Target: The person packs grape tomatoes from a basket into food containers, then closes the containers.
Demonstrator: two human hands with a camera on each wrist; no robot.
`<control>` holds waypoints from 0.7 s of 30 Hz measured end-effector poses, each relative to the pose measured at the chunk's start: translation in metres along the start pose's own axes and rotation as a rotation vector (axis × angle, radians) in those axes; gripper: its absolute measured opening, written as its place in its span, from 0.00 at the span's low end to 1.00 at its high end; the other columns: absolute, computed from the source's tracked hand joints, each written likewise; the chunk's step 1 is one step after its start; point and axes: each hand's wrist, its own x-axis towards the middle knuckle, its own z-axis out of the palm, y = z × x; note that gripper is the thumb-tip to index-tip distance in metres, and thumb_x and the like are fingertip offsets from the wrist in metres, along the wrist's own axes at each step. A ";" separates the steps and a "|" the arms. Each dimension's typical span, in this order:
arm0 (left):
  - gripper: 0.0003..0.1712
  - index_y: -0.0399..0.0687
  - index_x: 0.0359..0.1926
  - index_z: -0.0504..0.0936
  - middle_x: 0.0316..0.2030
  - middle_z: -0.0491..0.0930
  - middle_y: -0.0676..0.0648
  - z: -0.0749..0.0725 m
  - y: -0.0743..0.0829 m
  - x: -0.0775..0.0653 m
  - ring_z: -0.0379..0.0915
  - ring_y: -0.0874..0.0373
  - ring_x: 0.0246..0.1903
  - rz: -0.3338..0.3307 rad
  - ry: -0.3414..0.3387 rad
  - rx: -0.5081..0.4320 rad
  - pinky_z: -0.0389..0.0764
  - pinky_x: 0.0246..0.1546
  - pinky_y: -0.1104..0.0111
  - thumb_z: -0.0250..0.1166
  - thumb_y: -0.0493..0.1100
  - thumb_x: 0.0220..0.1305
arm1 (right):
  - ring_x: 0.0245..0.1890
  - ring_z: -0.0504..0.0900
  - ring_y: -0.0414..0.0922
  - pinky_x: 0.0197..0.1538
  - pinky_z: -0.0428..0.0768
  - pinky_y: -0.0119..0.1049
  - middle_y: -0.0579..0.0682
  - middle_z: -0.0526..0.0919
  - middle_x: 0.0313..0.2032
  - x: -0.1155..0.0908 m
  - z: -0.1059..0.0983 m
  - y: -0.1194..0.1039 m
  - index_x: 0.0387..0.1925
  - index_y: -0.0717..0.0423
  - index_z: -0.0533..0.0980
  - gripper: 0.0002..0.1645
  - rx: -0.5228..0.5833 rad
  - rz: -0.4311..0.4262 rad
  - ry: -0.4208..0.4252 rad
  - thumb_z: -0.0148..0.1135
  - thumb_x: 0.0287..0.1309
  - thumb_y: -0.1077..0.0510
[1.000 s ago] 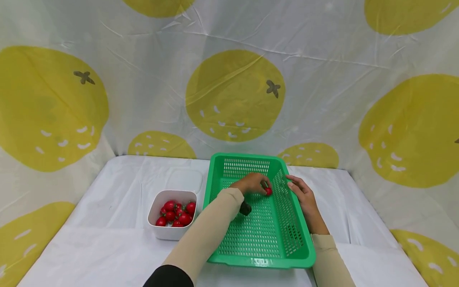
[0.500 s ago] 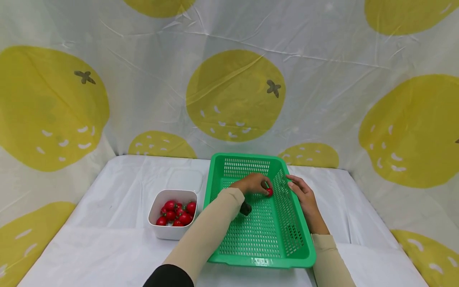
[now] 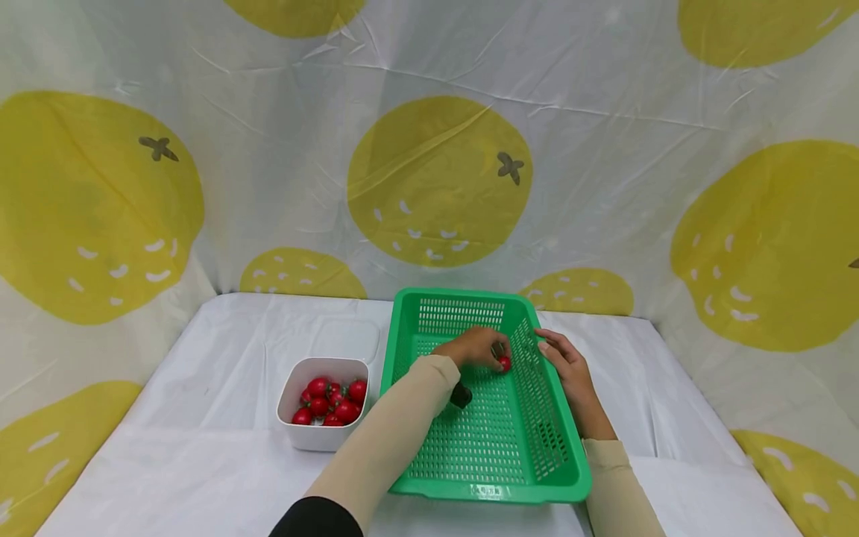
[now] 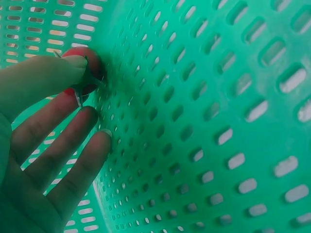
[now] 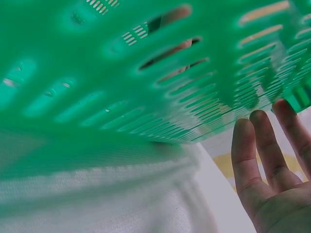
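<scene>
In the head view my left hand (image 3: 476,347) reaches into a green perforated basket (image 3: 490,492), low by its right wall. Its thumb and index finger pinch a red cherry tomato (image 3: 505,364). The left wrist view shows the tomato (image 4: 83,53) with its green calyx under the thumb, while the other fingers stretch loosely along the basket wall (image 4: 160,116). Outside the basket, my right hand (image 3: 567,365) rests its fingertips at the right rim. Its fingers (image 5: 245,155) are fairly straight against the outer wall in the right wrist view.
A white square container (image 3: 322,440) with several cherry tomatoes (image 3: 345,410) stands left of the basket. Behind it lies a pale lid (image 3: 345,339) on the white cloth (image 3: 168,477). A curtain with yellow fruit prints (image 3: 439,179) closes off the back and sides.
The left hand and the pinched cherry tomato have shifted very slightly toward the person. The right hand, basket and white container stay in place.
</scene>
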 end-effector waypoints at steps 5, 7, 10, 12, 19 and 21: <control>0.12 0.50 0.43 0.82 0.41 0.83 0.53 0.003 0.001 0.003 0.77 0.62 0.42 -0.011 0.001 0.016 0.75 0.40 0.76 0.70 0.37 0.58 | 0.44 0.77 0.37 0.40 0.80 0.30 0.45 0.73 0.52 -0.001 0.001 -0.002 0.64 0.59 0.68 0.25 0.009 0.002 0.005 0.51 0.71 0.52; 0.13 0.50 0.44 0.82 0.41 0.83 0.52 0.004 0.001 0.003 0.77 0.62 0.42 -0.014 0.004 0.030 0.75 0.39 0.75 0.69 0.36 0.57 | 0.43 0.77 0.37 0.40 0.80 0.31 0.45 0.73 0.52 -0.001 0.000 0.000 0.64 0.59 0.68 0.25 0.022 0.009 0.005 0.51 0.71 0.53; 0.13 0.50 0.43 0.81 0.41 0.82 0.52 0.006 0.002 0.003 0.76 0.60 0.41 -0.025 0.008 0.033 0.75 0.37 0.75 0.69 0.35 0.57 | 0.45 0.76 0.38 0.40 0.80 0.31 0.45 0.73 0.52 0.002 -0.002 0.006 0.64 0.58 0.68 0.25 0.023 0.016 0.004 0.51 0.71 0.52; 0.13 0.50 0.43 0.80 0.41 0.81 0.52 0.006 0.002 0.002 0.75 0.60 0.41 -0.031 0.004 0.024 0.75 0.36 0.74 0.69 0.35 0.57 | 0.47 0.75 0.38 0.41 0.80 0.31 0.43 0.72 0.53 0.005 -0.003 0.012 0.64 0.57 0.68 0.25 0.012 0.020 0.004 0.51 0.71 0.51; 0.13 0.50 0.43 0.80 0.41 0.80 0.51 0.000 -0.001 0.000 0.75 0.60 0.41 -0.041 0.025 -0.067 0.76 0.37 0.73 0.68 0.35 0.58 | 0.51 0.73 0.38 0.43 0.79 0.30 0.44 0.71 0.55 0.011 -0.005 0.027 0.65 0.55 0.68 0.26 -0.012 0.005 0.021 0.51 0.71 0.49; 0.14 0.49 0.47 0.81 0.42 0.81 0.50 -0.004 0.000 -0.001 0.76 0.60 0.42 -0.027 0.036 -0.090 0.76 0.38 0.74 0.68 0.35 0.59 | 0.55 0.69 0.38 0.44 0.78 0.28 0.44 0.70 0.56 0.011 -0.005 0.026 0.65 0.54 0.68 0.27 -0.023 -0.006 0.022 0.51 0.71 0.48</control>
